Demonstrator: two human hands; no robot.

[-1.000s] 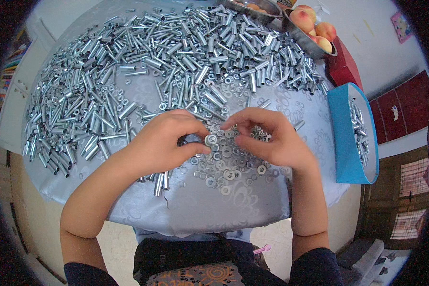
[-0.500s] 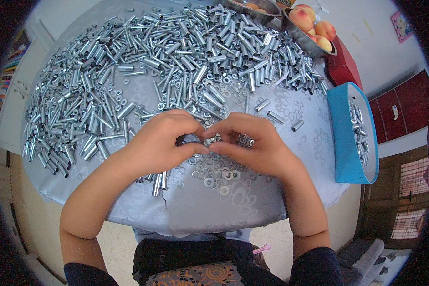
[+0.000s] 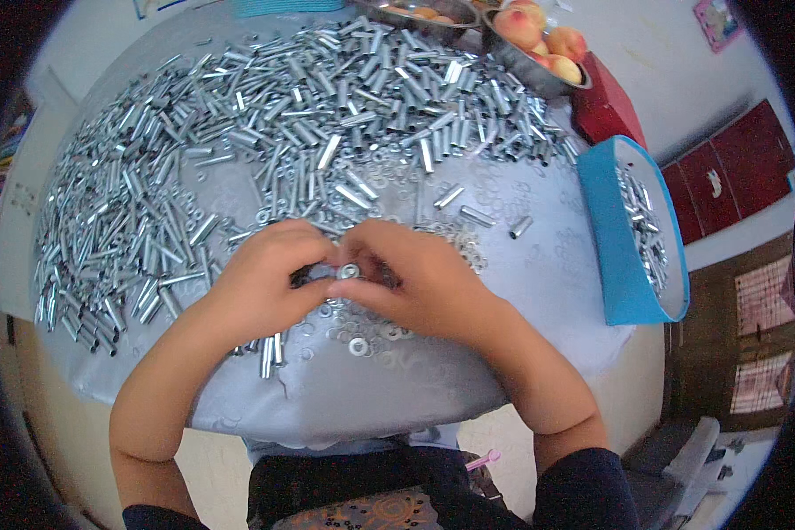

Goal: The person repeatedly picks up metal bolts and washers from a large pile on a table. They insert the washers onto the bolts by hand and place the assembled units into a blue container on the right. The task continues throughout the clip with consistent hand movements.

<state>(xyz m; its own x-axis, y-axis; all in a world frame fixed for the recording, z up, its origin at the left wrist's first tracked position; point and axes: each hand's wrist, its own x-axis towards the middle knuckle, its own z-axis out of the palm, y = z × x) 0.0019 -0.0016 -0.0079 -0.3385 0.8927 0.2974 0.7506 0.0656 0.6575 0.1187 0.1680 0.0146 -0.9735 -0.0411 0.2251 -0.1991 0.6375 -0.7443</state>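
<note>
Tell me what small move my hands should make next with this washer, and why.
Probably slide the washer onto the small tube that both hands seem to pinch: left hand and right hand meet fingertip to fingertip over the loose washers, the washer at their junction. The tube itself is mostly hidden.

Both hands meet fingertip to fingertip, left hand (image 3: 265,283) and right hand (image 3: 424,283) pinching a small washer (image 3: 349,271) together. Loose washers (image 3: 362,340) lie just beneath it on the grey worktop (image 3: 539,274). Beyond the washer spreads a heap of metal tubes (image 3: 265,150); off to its right stands a blue box (image 3: 632,234).
</note>
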